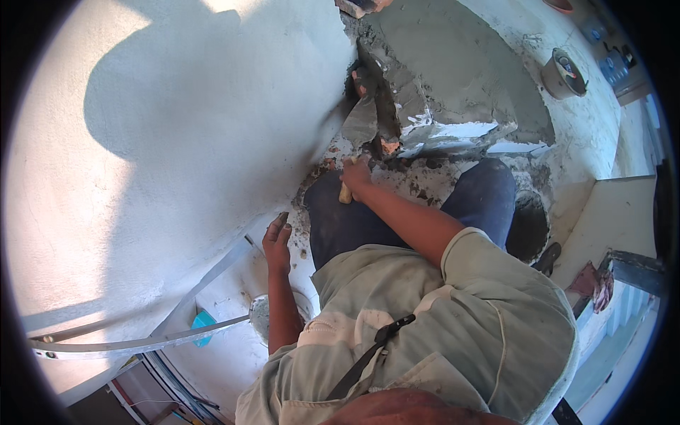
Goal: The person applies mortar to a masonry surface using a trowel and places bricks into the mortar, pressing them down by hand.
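My right hand is closed around the wooden handle of a trowel. The trowel's grey blade points away from me into a narrow gap between the white wall and a block coated in wet grey mortar. Broken orange brick shows in the gap, beside the blade. Lower and to the left, my left hand is raised close to the wall. A small dark grey piece sits between its thumb and fingers; its kind is unclear.
A mortar-stained bucket stands right of my knee, another container by my left forearm. On the far right ledge is a small pail. A long straightedge crosses the lower left near a teal object. Rubble covers the floor ahead.
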Demonstrator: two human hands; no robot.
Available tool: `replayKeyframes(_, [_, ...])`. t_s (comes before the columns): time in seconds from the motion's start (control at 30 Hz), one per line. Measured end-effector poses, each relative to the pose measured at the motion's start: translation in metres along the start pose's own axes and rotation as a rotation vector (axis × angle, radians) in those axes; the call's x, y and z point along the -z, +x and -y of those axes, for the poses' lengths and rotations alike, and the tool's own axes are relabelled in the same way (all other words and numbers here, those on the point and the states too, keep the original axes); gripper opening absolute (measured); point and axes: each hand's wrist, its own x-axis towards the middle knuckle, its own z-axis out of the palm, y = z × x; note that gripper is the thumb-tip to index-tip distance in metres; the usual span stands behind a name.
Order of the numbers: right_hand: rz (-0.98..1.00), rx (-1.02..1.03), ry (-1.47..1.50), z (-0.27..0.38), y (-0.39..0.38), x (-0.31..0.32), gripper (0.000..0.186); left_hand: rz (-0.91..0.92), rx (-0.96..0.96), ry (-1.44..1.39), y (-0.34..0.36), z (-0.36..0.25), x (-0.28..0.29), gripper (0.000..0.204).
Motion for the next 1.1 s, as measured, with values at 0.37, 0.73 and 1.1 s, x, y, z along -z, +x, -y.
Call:
replayKeyframes(0.37, [0.167,-0.049,-0.032,0.051,-0.055,0.072,0.031,0.159,-0.31,0.022,0.041,-0.074,-0.061,0.04])
replayKeyframes(0.73, [0.542,0.016,-0.387,0.089,-0.183,0.324,0.03,0.478,-0.832,0.61,0.137,-0.243,-0.213,0.06])
replayKeyframes(1.1, [0.258,0.168,0.335,-0.003,-0.21,0.354,0.025,0.02,-1.017,1.216,0.36,-0.314,-0.394,0.105])
